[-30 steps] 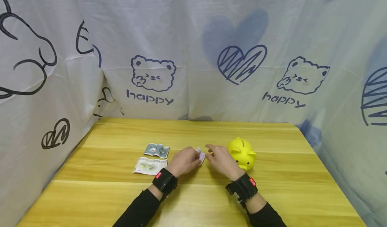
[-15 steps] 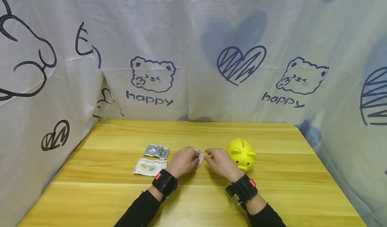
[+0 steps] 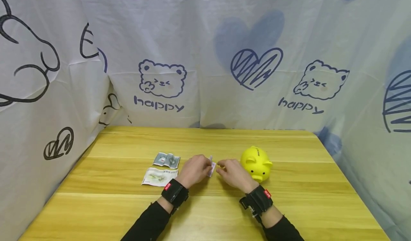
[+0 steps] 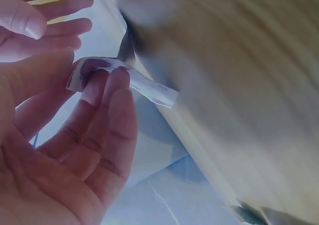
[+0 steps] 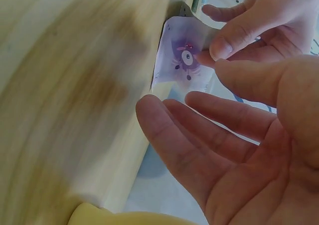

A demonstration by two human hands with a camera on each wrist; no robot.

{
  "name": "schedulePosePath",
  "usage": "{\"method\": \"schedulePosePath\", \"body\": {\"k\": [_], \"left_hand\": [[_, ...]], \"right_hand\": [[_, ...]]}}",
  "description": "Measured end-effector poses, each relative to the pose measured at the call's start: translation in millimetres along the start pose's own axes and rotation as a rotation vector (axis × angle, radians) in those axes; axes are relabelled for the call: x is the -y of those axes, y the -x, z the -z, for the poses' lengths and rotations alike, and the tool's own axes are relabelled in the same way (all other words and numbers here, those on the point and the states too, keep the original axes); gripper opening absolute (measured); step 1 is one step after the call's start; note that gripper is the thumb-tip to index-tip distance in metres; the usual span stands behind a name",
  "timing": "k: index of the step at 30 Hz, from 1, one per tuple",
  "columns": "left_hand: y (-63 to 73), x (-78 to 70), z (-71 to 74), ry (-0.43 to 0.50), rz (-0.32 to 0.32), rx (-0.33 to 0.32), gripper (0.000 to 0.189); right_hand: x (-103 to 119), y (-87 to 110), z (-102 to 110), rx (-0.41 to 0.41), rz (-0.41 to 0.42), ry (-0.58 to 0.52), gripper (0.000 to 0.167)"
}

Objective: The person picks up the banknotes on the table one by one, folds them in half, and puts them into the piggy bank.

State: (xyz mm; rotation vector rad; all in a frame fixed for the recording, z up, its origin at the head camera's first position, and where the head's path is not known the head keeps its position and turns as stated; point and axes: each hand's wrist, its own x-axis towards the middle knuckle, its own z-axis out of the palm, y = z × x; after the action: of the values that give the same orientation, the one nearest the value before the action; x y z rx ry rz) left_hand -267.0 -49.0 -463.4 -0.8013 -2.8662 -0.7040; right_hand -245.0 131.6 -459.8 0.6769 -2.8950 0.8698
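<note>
My left hand (image 3: 194,170) pinches a small purple banknote (image 5: 174,50) between thumb and fingers, just above the table. The left wrist view has the curved note (image 4: 107,64) edge-on over the fingertips. Facing it, my right hand (image 3: 237,175) is held with fingers loosely bent and apart from the note, nothing in its grasp. Right beside that hand stands a yellow piggy bank (image 3: 255,164), a coin slot on its back; its lower left side is hidden by the hand.
Left of my left hand lie two more banknotes, a creased grey-green note (image 3: 166,160) and below it a pale note (image 3: 160,176) with a green print. The wooden table (image 3: 205,212) ends at a printed curtain (image 3: 205,91) behind and at both sides.
The purple note has shifted slightly to the left in my left hand. My right fingertips have come down a little toward me. The piggy bank and the other notes stay put.
</note>
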Motion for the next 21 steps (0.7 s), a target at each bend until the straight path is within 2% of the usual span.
{"method": "schedulePosePath", "body": {"k": [9,15,21], "left_hand": [[-0.1,-0.8,2.5,0.039,0.022,-0.045,0.012],[0.4,-1.1,3.2,0.047,0.02,-0.129,0.011],[0.9,-0.6,5.5,0.125,0.011,-0.202,0.013]], "right_hand": [[-0.2,1.2,-1.0,0.017,-0.001,0.003,0.029],[0.2,0.7,-0.7,-0.024,-0.035,-0.007,0.03],[0.9,-1.8,-0.4,-0.074,-0.095,-0.017,0.026]]}}
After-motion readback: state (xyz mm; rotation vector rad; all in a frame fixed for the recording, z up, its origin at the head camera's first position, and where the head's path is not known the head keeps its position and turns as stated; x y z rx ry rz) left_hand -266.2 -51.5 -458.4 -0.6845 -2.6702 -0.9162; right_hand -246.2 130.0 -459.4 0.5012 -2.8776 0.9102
